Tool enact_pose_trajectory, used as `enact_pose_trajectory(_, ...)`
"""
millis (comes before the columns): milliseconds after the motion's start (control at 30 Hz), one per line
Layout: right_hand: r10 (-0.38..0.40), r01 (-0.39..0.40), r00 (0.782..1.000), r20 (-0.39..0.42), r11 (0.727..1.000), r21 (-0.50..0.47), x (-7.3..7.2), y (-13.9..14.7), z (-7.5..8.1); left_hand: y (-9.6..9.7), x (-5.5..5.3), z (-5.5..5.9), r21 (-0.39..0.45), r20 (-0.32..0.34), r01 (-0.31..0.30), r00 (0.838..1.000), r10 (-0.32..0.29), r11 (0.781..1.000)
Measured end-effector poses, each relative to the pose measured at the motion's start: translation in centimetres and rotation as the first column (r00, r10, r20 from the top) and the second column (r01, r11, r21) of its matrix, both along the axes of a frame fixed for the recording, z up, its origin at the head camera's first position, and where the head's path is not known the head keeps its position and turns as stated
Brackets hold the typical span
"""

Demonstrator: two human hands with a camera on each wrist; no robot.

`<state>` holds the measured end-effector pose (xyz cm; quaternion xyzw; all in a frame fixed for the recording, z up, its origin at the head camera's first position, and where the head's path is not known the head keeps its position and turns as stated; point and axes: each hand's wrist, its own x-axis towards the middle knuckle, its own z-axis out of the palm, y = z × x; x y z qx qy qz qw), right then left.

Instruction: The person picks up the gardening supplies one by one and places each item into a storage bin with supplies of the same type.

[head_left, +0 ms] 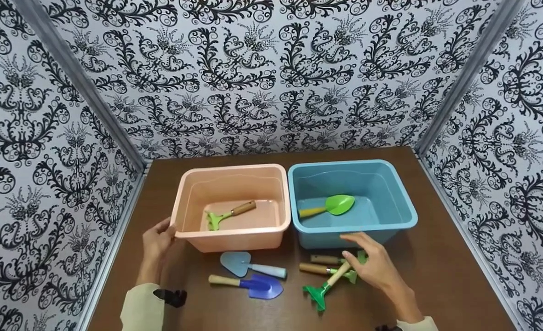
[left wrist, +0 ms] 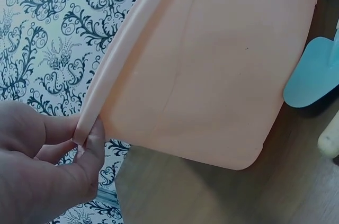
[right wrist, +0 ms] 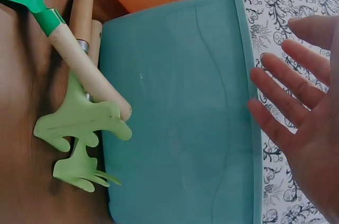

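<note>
Peach plastic meets my left hand: its fingers are clamped on the near-left rim of the peach bin, whose long edges run left to right. Just right of it stands the blue bin, with brown tabletop stretching beyond. My right hand, fingers apart, is near that bin's near rim; whether it touches, I cannot tell. Below, the green rake's tines point left and toward me, its pale wooden handle slanting away.
</note>
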<state>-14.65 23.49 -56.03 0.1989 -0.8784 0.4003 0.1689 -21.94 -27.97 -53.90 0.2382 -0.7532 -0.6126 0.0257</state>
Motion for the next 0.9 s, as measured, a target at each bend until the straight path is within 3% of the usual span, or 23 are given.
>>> enact_pose_trajectory(233, 0.022, -0.024, 0.999, 0.045, 0.998, 0.054, 0.2, 0.1, -0.9, 0.0, 0.2, 0.0, 0.038, 0.018, 0.001, 1.000, -0.001, 0.999)
enact_pose_trajectory(433, 0.062, -0.076, 0.989, 0.136, 0.992, 0.096, 0.1, 0.1, -1.9, -0.1, 0.3, 0.1, 0.054, 0.019, 0.013, 1.000, -0.014, 0.998)
enact_pose_trajectory(900, 0.140, -0.173, 0.973, 0.183, 0.968, 0.180, 0.0, 0.0, -3.5, -0.1, 0.1, -0.2, -0.044, -0.019, 0.029, 0.999, -0.030, 0.999)
